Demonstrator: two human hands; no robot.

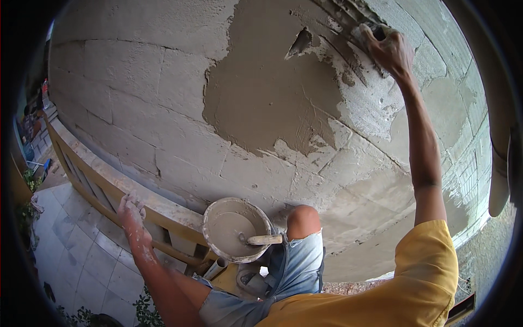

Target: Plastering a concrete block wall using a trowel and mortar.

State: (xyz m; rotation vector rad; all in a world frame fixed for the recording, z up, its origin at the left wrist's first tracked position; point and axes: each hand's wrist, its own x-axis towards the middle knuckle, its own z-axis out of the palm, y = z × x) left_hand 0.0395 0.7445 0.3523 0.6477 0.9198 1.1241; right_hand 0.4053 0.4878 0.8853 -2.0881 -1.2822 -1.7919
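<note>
High on the block wall, my right hand is closed around the handle of a plastering trowel. Its blade lies against the wall, smeared with grey plaster and partly cut off by the picture's edge. Beside it spreads a patch of wet plaster with a rough gap near the trowel. Low at the left, my plaster-caked left hand grips the top edge of a brown railing. Near my knee stands a round bucket of plaster, with a wooden-handled trowel resting in it.
A narrow ledge runs along the wall's foot behind the railing. Grey floor tiles lie below at the left, with potted plants near the lower edge. Someone sits far off at the left rim. A long pale object hangs at the right rim.
</note>
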